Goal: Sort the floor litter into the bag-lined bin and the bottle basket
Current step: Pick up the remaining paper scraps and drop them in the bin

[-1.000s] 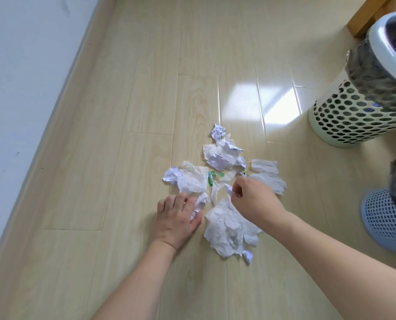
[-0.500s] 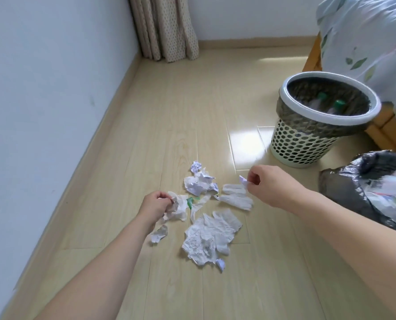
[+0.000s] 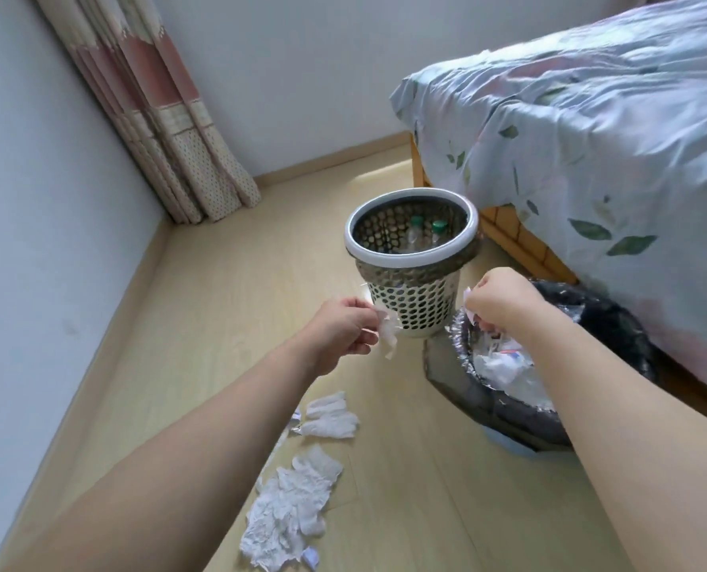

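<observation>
My left hand (image 3: 339, 332) pinches a crumpled white tissue (image 3: 388, 338) in the air, in front of the white perforated bottle basket (image 3: 411, 258), which holds two green-capped bottles (image 3: 426, 235). My right hand (image 3: 504, 309) pinches a small scrap of paper (image 3: 468, 297) above the near rim of the black bag-lined bin (image 3: 549, 414), which holds crumpled paper. On the floor below my arms lie a large crumpled tissue (image 3: 289, 518) and two smaller tissue pieces (image 3: 331, 419).
A bed (image 3: 591, 158) with a leaf-print cover fills the right side, its wooden frame close behind both containers. A curtain (image 3: 162, 117) hangs in the far left corner. The white wall (image 3: 34, 241) runs along the left of the wooden floor.
Both hands have risen from the floor litter, each carrying paper, and moved right toward the containers. The view has tilted up, so the bed and curtain show.
</observation>
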The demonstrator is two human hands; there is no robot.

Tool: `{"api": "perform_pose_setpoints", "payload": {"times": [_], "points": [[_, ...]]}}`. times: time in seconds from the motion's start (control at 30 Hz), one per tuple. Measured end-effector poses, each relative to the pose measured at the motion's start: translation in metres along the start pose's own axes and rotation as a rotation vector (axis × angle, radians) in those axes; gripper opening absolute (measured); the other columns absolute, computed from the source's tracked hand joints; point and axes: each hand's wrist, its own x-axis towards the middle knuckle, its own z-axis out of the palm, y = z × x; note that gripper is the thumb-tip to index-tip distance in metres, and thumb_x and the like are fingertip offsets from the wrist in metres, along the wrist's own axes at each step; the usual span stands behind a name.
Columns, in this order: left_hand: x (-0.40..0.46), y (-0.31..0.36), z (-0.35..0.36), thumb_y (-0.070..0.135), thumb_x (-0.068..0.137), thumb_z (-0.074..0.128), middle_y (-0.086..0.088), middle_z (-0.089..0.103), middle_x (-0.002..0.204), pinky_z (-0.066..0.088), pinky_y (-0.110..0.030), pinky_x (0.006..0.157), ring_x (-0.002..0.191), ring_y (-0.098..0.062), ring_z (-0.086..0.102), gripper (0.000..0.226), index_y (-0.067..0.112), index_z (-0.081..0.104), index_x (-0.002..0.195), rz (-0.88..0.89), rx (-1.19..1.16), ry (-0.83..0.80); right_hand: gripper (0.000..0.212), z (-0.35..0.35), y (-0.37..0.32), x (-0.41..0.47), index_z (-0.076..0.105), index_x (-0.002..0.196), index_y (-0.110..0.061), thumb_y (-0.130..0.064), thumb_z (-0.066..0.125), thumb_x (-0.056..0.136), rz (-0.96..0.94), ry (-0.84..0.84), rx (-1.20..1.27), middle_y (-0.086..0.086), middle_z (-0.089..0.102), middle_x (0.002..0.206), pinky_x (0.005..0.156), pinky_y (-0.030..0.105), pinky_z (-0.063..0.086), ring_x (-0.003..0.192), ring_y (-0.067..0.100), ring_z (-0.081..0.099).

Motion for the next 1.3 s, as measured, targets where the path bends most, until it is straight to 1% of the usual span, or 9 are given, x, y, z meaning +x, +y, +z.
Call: {"api": "perform_pose_setpoints", "payload": {"times": [0.17,0.3,0.43,0.57,0.77,1.0,1.1,1.2,1.3], "points": [[0.035,0.011,0.119,-0.004,0.086,0.051,-0.011,0.056,0.079,0.044,-0.023,0.045,0.056,-0.017,0.052,0.013,0.008,0.053,0.089,-0.016,0.054,-0.07,0.015,-0.02,0.06,0.004,0.062,0.086,-0.006,-0.02,0.056,0.086,0.165,0.128,0.015,0.014,0.068,0.095,0.066,0.028,0.043,0.088,0.032,0.064],[0.05,0.003,0.154,0.001,0.081,0.047,-0.009,0.06,0.087,0.054,-0.033,0.066,0.076,-0.025,0.06,0.021,0.02,0.055,0.081,0.027,0.202,-0.044,0.004,-0.032,0.073,0.004,0.055,0.08,-0.012,-0.016,0.056,0.08,0.184,0.171,0.003,0.014,0.062,0.095,0.074,0.034,0.046,0.088,0.032,0.059],[0.054,-0.002,0.091,0.009,0.081,0.048,-0.001,0.063,0.089,0.051,-0.032,0.074,0.086,-0.021,0.061,0.019,0.017,0.062,0.091,0.152,0.435,0.097,0.038,-0.028,0.051,0.002,0.053,0.124,-0.012,-0.018,0.048,0.086,0.072,0.24,-0.032,0.014,0.051,0.127,0.098,0.041,0.043,0.116,0.035,0.05],[0.04,-0.048,-0.022,0.013,0.086,0.048,0.003,0.061,0.087,0.045,-0.027,0.066,0.075,-0.017,0.058,0.018,0.018,0.062,0.096,0.116,0.56,0.229,0.038,0.018,-0.003,-0.008,0.051,0.126,-0.015,-0.026,0.048,0.09,-0.135,0.173,-0.139,0.012,0.048,0.127,0.1,0.045,0.04,0.116,0.033,0.049],[-0.027,-0.19,-0.166,0.016,0.088,0.053,0.0,0.061,0.088,0.044,-0.028,0.066,0.07,-0.016,0.054,0.011,0.019,0.061,0.096,-0.121,0.54,0.301,0.039,0.162,-0.075,-0.056,0.049,0.131,-0.02,-0.027,0.046,0.092,-0.508,-0.175,-0.446,0.005,0.048,0.13,0.093,0.037,0.04,0.114,0.027,0.052],[-0.08,-0.338,-0.224,0.04,0.087,0.054,0.006,0.052,0.098,0.043,-0.03,0.072,0.08,-0.015,0.059,0.025,0.022,0.054,0.105,-0.249,0.776,0.215,0.03,0.306,-0.103,-0.102,0.054,0.116,-0.013,-0.019,0.046,0.088,-0.446,-0.478,-0.563,0.006,0.057,0.115,0.086,0.035,0.046,0.106,0.027,0.056],[-0.082,-0.384,-0.237,0.045,0.09,0.044,0.001,0.058,0.097,0.043,-0.033,0.065,0.084,-0.024,0.062,0.029,0.019,0.053,0.098,-0.063,0.967,0.234,0.03,0.353,-0.108,-0.11,0.055,0.113,-0.011,-0.02,0.047,0.086,-0.344,-0.555,-0.559,0.006,0.06,0.112,0.082,0.033,0.048,0.102,0.025,0.057],[-0.078,-0.413,-0.244,0.038,0.086,0.039,0.005,0.053,0.068,0.034,-0.025,0.04,0.051,-0.02,0.057,0.022,0.022,0.049,0.076,0.207,1.053,0.378,0.029,0.385,-0.11,-0.109,0.053,0.115,-0.01,-0.019,0.046,0.088,-0.279,-0.57,-0.595,0.007,0.058,0.114,0.079,0.031,0.048,0.1,0.025,0.058],[-0.071,-0.431,-0.241,0.033,0.095,0.037,0.001,0.05,0.06,0.031,-0.027,0.04,0.045,-0.022,0.048,0.035,0.017,0.051,0.067,0.303,1.029,0.596,0.031,0.407,-0.11,-0.1,0.052,0.12,-0.009,-0.015,0.046,0.09,-0.223,-0.541,-0.607,0.007,0.057,0.119,0.083,0.032,0.048,0.105,0.026,0.057]]}}
